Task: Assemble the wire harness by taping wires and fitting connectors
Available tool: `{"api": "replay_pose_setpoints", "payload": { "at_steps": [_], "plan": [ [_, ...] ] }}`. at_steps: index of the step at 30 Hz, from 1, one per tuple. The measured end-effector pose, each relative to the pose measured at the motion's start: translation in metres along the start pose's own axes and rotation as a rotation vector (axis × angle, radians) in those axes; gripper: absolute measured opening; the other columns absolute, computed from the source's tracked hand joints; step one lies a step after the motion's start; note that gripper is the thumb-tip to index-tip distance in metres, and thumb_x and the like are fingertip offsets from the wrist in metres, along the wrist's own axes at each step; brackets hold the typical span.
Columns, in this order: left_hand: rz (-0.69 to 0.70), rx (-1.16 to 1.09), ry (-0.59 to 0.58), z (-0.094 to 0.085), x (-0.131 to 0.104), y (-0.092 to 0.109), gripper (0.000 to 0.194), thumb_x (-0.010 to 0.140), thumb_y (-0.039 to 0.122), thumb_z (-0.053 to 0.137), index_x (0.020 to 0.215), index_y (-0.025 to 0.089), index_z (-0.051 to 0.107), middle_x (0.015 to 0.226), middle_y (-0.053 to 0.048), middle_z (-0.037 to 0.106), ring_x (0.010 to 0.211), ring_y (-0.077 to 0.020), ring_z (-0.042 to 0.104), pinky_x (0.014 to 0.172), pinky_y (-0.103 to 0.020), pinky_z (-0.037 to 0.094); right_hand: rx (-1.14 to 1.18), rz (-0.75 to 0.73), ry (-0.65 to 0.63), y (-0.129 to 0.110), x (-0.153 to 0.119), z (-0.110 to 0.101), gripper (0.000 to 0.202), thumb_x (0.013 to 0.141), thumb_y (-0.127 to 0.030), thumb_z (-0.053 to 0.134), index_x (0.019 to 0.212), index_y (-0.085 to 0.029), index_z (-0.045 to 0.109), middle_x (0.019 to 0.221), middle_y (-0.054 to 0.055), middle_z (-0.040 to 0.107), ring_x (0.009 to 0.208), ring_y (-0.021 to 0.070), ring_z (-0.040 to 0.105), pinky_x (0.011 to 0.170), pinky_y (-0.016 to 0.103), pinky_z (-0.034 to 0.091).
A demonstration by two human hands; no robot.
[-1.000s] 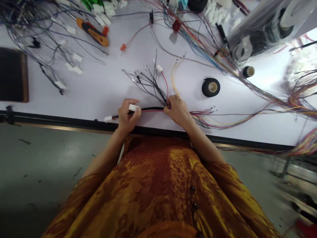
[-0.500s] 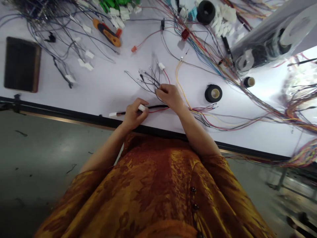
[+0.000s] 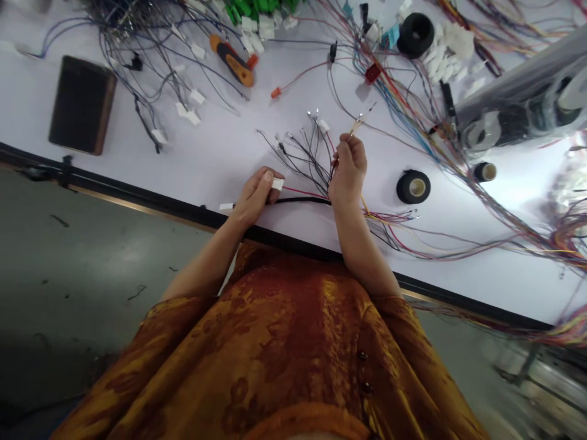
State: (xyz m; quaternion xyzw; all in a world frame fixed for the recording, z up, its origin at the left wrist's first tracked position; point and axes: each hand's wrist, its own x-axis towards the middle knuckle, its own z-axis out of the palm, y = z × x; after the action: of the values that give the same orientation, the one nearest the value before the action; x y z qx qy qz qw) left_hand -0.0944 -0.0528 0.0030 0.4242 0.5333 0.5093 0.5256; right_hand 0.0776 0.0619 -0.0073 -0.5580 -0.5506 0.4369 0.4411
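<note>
Near the table's front edge, my left hand (image 3: 257,194) is closed on a white connector (image 3: 277,184); a red wire (image 3: 302,192) runs from it to the right. My right hand (image 3: 348,174) is closed around a yellow wire (image 3: 354,127), whose metal-tipped end sticks out above the fingers. Between the hands, several black wires (image 3: 309,160) with crimped terminals fan out on the table. A black-sleeved cable (image 3: 298,199) passes below them. Another white connector (image 3: 324,125) lies just left of my right hand's fingertips.
A roll of black tape (image 3: 413,187) is to the right, beside a long wire bundle (image 3: 431,146). Farther back are an orange-handled screwdriver (image 3: 233,63), green connectors (image 3: 259,9) and a plastic-wrapped pack (image 3: 509,122). A dark phone-like slab (image 3: 82,105) lies left.
My right hand has left the black wires, moved right and up, and taken hold of the yellow wire. My left hand still holds the white connector, now turned. The view has shifted left.
</note>
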Motion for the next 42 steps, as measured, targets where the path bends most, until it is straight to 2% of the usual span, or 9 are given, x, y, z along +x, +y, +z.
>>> {"api": "replay_pose_setpoints", "payload": {
  "at_steps": [2, 4, 8, 12, 21, 27, 32, 36, 42],
  "plan": [
    [-0.001, 0.008, 0.004, -0.001, 0.001, 0.000, 0.049, 0.093, 0.070, 0.047, 0.093, 0.023, 0.059, 0.058, 0.004, 0.042, 0.051, -0.0115, 0.043, 0.054, -0.027, 0.038, -0.035, -0.095, -0.022, -0.007, -0.010, -0.005, 0.033, 0.103, -0.043, 0.036, 0.124, -0.024, 0.054, 0.108, 0.008, 0.058, 0.096, 0.0183, 0.062, 0.075, 0.032, 0.052],
    [0.000, 0.025, 0.018, -0.001, 0.002, -0.002, 0.048, 0.095, 0.069, 0.046, 0.094, 0.024, 0.060, 0.058, 0.004, 0.044, 0.052, -0.0119, 0.046, 0.054, -0.027, 0.039, -0.050, -0.161, -0.093, -0.017, -0.024, -0.010, 0.030, 0.102, -0.041, 0.039, 0.119, -0.025, 0.057, 0.101, 0.006, 0.060, 0.091, 0.0168, 0.062, 0.078, 0.032, 0.051],
    [0.004, -0.006, 0.026, 0.001, 0.005, -0.006, 0.046, 0.096, 0.068, 0.045, 0.096, 0.025, 0.062, 0.059, 0.003, 0.043, 0.053, -0.0129, 0.048, 0.055, -0.028, 0.042, -0.060, -0.150, -0.407, -0.033, -0.048, -0.017, 0.019, 0.095, -0.040, 0.056, 0.099, -0.022, 0.062, 0.079, 0.000, 0.062, 0.071, 0.0126, 0.059, 0.071, 0.028, 0.049],
    [0.022, -0.051, 0.028, 0.003, 0.007, -0.009, 0.044, 0.096, 0.066, 0.045, 0.094, 0.026, 0.061, 0.058, 0.003, 0.042, 0.052, -0.0131, 0.048, 0.054, -0.029, 0.043, -0.145, -0.176, -0.536, -0.036, -0.046, -0.019, 0.020, 0.090, -0.037, 0.065, 0.079, -0.020, 0.065, 0.072, -0.001, 0.063, 0.067, 0.0119, 0.054, 0.068, 0.027, 0.045],
    [0.011, -0.006, 0.082, 0.004, 0.007, -0.008, 0.051, 0.093, 0.074, 0.041, 0.094, 0.026, 0.059, 0.056, 0.004, 0.039, 0.050, -0.0139, 0.047, 0.052, -0.030, 0.043, -0.195, -0.201, -0.638, -0.039, -0.032, -0.024, 0.017, 0.088, -0.028, 0.067, 0.075, -0.018, 0.070, 0.072, -0.001, 0.065, 0.069, 0.0125, 0.054, 0.068, 0.027, 0.040],
    [0.022, -0.035, 0.072, 0.004, 0.008, -0.010, 0.049, 0.095, 0.071, 0.043, 0.093, 0.024, 0.059, 0.056, 0.004, 0.039, 0.050, -0.0126, 0.047, 0.051, -0.027, 0.040, -0.208, -0.263, -0.631, -0.040, -0.033, -0.024, 0.021, 0.092, -0.028, 0.063, 0.074, -0.018, 0.067, 0.069, -0.002, 0.061, 0.067, 0.0112, 0.051, 0.068, 0.027, 0.038],
    [0.074, -0.074, 0.047, 0.006, 0.010, -0.011, 0.048, 0.097, 0.067, 0.043, 0.094, 0.021, 0.057, 0.054, 0.007, 0.036, 0.046, -0.0107, 0.040, 0.049, -0.025, 0.036, -0.201, -0.322, -0.648, -0.036, -0.034, -0.021, 0.021, 0.092, -0.023, 0.062, 0.072, -0.017, 0.064, 0.068, -0.002, 0.059, 0.066, 0.0107, 0.050, 0.067, 0.027, 0.037],
    [0.143, 0.055, 0.066, 0.007, 0.010, -0.013, 0.047, 0.098, 0.066, 0.041, 0.094, 0.021, 0.054, 0.053, 0.007, 0.037, 0.044, -0.0102, 0.036, 0.047, -0.025, 0.032, -0.216, -0.378, -0.682, -0.029, -0.033, -0.019, 0.022, 0.094, -0.020, 0.061, 0.072, -0.018, 0.061, 0.069, -0.002, 0.057, 0.067, 0.0114, 0.050, 0.068, 0.028, 0.037],
    [0.201, 0.312, 0.064, 0.003, 0.008, -0.020, 0.043, 0.103, 0.058, 0.036, 0.099, 0.020, 0.056, 0.055, 0.007, 0.041, 0.047, -0.0100, 0.040, 0.050, -0.024, 0.031, -0.241, -0.423, -0.706, -0.020, -0.036, -0.020, 0.026, 0.099, -0.025, 0.056, 0.073, -0.020, 0.057, 0.070, -0.001, 0.054, 0.069, 0.0126, 0.050, 0.068, 0.029, 0.038]
  ]
}}
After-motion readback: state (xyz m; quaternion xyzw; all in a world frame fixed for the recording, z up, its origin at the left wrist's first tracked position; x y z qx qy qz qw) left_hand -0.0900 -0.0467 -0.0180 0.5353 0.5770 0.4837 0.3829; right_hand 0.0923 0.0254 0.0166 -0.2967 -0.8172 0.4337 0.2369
